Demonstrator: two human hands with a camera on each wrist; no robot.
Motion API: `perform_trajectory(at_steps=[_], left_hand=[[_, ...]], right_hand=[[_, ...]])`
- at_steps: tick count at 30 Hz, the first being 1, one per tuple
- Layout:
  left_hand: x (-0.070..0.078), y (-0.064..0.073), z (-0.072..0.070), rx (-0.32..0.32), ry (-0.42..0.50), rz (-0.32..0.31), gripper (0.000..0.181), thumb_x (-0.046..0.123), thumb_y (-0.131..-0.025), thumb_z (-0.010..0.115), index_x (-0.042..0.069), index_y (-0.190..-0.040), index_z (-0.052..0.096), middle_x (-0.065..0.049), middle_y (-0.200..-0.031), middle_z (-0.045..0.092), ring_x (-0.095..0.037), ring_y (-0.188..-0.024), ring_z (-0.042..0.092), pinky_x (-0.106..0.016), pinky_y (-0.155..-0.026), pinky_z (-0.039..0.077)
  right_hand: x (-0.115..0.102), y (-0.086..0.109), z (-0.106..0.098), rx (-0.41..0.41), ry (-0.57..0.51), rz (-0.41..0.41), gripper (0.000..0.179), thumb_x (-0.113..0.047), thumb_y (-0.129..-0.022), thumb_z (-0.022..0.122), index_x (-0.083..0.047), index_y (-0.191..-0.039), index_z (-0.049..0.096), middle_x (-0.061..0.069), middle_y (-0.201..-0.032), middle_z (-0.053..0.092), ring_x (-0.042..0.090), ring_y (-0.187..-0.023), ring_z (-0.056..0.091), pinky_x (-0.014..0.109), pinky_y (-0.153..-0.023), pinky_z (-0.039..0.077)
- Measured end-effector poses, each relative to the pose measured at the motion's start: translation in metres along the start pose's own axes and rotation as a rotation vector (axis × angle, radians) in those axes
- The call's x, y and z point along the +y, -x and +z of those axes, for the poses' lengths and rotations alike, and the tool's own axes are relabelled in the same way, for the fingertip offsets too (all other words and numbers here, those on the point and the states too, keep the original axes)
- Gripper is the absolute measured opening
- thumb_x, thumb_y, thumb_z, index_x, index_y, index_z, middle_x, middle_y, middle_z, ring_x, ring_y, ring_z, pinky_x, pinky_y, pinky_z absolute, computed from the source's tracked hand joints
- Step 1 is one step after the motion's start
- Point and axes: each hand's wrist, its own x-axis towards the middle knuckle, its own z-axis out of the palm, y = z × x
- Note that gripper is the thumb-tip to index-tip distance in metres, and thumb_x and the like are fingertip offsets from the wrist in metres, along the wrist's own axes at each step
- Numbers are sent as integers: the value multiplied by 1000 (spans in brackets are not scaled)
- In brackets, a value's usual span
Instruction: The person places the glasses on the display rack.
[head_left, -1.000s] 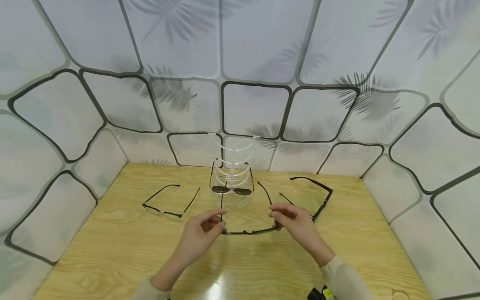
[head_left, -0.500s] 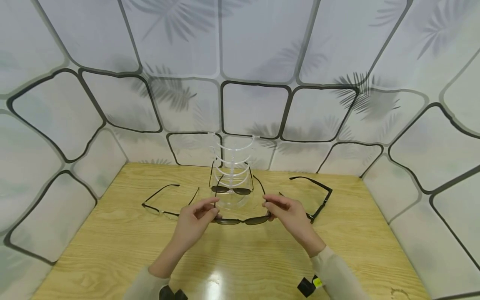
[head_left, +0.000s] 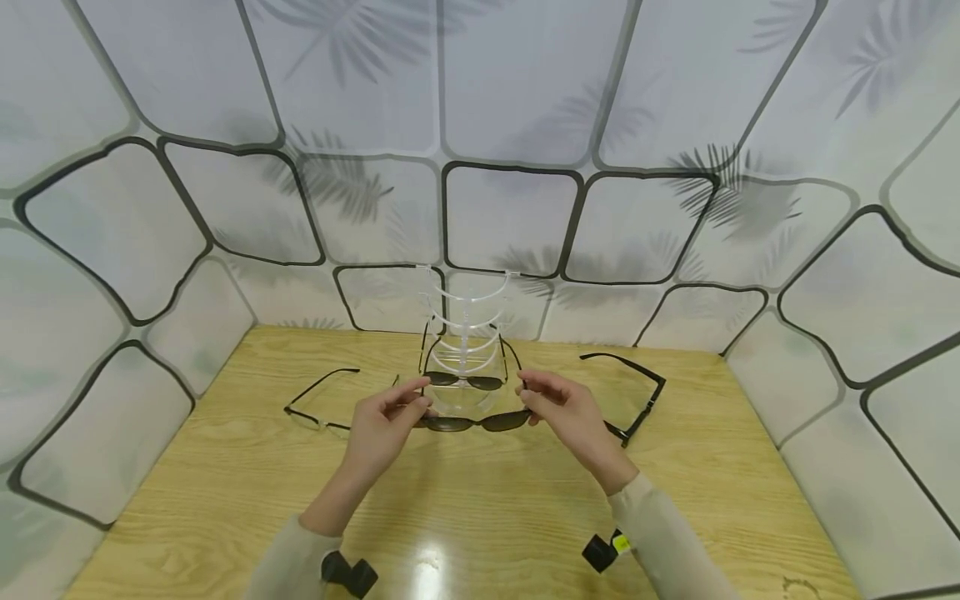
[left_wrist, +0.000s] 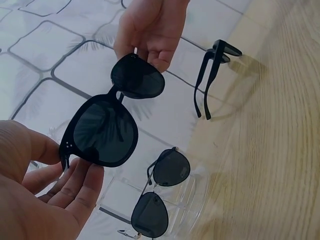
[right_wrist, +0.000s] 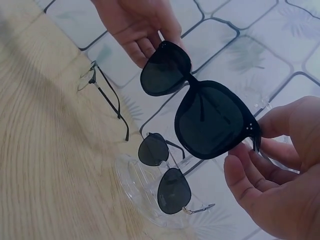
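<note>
Between both hands hangs a pair of black sunglasses [head_left: 475, 423] with dark lenses, its temples unfolded and pointing toward the clear display rack [head_left: 465, 312]. My left hand [head_left: 381, 425] pinches the frame near the left hinge, thumb and fingers on either side. At the right hinge my right hand [head_left: 566, 417] pinches it likewise. Just behind, thin-framed sunglasses [left_wrist: 152, 215] sit low on the rack; they also show in the right wrist view as aviator-shaped sunglasses [right_wrist: 174, 191]. The held pair is apart from the table.
Left of the rack, half-rimmed eyeglasses [head_left: 303, 415] lie open on the wooden table [head_left: 465, 517]. To the right lie thick black-framed glasses [head_left: 647, 408], partly behind my right hand. A patterned wall covering [head_left: 517, 221] stands behind the rack.
Both hands have carried the black sunglasses forward, up and slightly left toward the rack. Their lenses have tilted to face the head camera more. The other glasses stay put.
</note>
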Motion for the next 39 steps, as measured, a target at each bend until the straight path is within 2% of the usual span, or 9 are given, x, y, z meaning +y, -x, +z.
perform_trajectory(at_steps=[7,17,22,26,34,39], left_hand=[[1,-14,-2,17,-24,-28,32,-4,-100,65,-3,-132,71,-27,-106,74,-5,-84,75,-26,-82,64],[-2,-28,-6,21,-83,-17,30,1,-101,67,-1,-131,72,-30,-106,73,-8,-84,76,-26,-80,64],[-1,-33,-6,38,-112,-24,30,2,-102,66,0,-132,72,-25,-106,75,-3,-82,74,-22,-78,62],[-2,-36,-7,51,-110,-41,30,2,-103,65,1,-132,73,-18,-104,77,-4,-83,74,-23,-79,63],[-2,-42,-7,63,-84,-63,31,0,-102,64,0,-132,72,-14,-103,77,-10,-85,76,-24,-80,63],[-3,-47,-8,61,-80,-55,31,0,-103,63,-2,-133,71,-26,-110,74,-17,-88,78,-23,-79,63]], right_hand=[[-1,-8,3,5,-13,-16,42,-14,-104,67,-7,-145,62,20,-133,69,10,-87,69,31,-79,61],[-1,-17,7,23,-21,-27,39,-12,-104,67,-5,-142,65,19,-132,69,9,-97,70,31,-79,62],[-1,-21,8,32,-29,-29,37,-10,-104,66,-4,-140,66,22,-134,68,12,-103,69,36,-83,62],[-1,-23,9,38,-34,-28,36,-11,-105,65,-3,-140,66,25,-136,66,13,-98,68,34,-83,62],[-3,-29,10,62,-41,-26,32,-11,-104,66,-3,-136,69,22,-128,70,12,-88,69,28,-81,61],[-3,-37,13,71,-55,-32,34,-11,-104,66,1,-136,68,28,-128,68,15,-89,67,26,-78,60]])
